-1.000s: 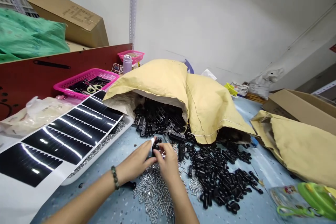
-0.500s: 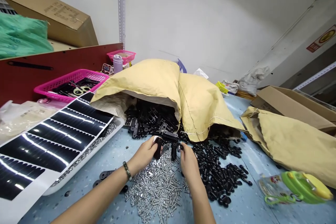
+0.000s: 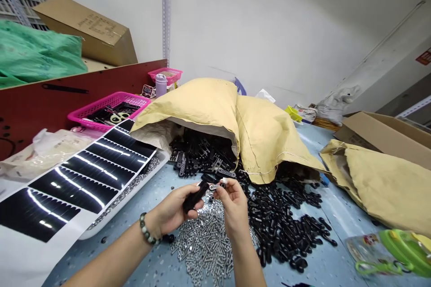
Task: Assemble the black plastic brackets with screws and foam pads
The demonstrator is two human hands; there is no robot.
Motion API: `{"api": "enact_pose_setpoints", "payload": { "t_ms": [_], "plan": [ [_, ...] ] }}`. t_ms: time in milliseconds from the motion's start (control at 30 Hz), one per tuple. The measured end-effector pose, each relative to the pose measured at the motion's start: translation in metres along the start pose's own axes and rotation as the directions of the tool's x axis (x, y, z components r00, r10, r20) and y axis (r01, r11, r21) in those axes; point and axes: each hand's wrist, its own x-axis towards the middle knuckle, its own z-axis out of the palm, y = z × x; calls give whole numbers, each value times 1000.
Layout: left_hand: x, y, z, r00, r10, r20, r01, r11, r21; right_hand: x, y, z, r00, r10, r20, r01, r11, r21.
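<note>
My left hand [image 3: 171, 211] grips a black plastic link [image 3: 195, 197] that slants across its fingers. My right hand [image 3: 235, 208] pinches a small silver screw or nut [image 3: 215, 186] between thumb and forefinger, right beside the end of the black link. Below both hands lies a heap of silver screws and nuts [image 3: 205, 246]. To the right of them spreads a larger pile of black plastic parts [image 3: 283, 219], and more black parts [image 3: 202, 152] spill from a torn kraft paper sack [image 3: 215, 107].
A white tray [image 3: 128, 197] of small silver pieces sits at left under a printed black-and-white sheet. Behind it stand pink baskets [image 3: 107, 107] holding scissors and tools, and a lilac bottle. Another kraft sack and a cardboard box lie at right, with a green object at the front right.
My hands have lifted off the pile and come closer together. The left now turns the black link, and the right has taken a small silver piece up to it.
</note>
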Motion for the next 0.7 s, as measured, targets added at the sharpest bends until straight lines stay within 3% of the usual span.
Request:
{"api": "enact_pose_setpoints", "payload": {
  "t_ms": [167, 433, 700],
  "plan": [
    [-13, 7, 0, 1000, 18, -21, -19, 999, -35, -4, -2, 2, 1000, -11, 17, 11, 1000, 23],
    [-25, 8, 5, 990, 125, -68, -94, 932, 349, -11, -2, 11, 997, -14, 75, 13, 1000, 2],
    [-31, 10, -3, 942, 336, -16, -234, 689, 686, -15, -19, 17, 991, -90, 99, 95, 994, -49]
  ]
}}
